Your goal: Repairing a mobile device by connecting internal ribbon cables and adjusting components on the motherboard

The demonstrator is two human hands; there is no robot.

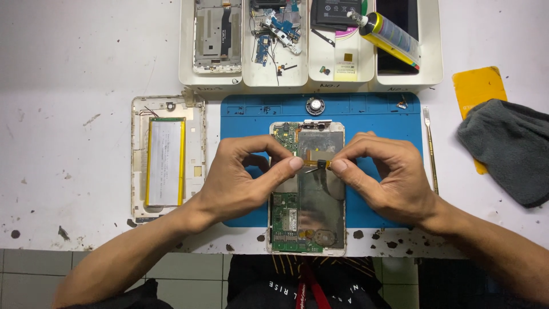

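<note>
The thumb and forefinger of the left hand point(240, 177) and of the right hand point(383, 177) are pinched almost tip to tip on a small yellow-and-black part point(318, 165), probably a strip of tape or flex cable, though it is too small to tell. The other fingers of both hands curl loosely above it. The part sits just over the middle of an opened tablet point(309, 189), whose green circuit boards and silvery shield face up.

The tablet lies on a blue work mat point(377, 114) near the front edge of the desk point(74, 68), its lower end reaching past the mat. A small round part point(315, 105) rests at the mat's far edge. To the left of the mat lies a white back cover point(166, 157) holding a flat battery. A thin metal pry tool point(430, 149) lies along the mat's right edge, and further right a grey cloth point(509, 146) partly covers a yellow card point(477, 86). Along the far edge of the desk stand white trays point(311, 80) with phone parts and a yellow glue tube point(389, 34).
</note>
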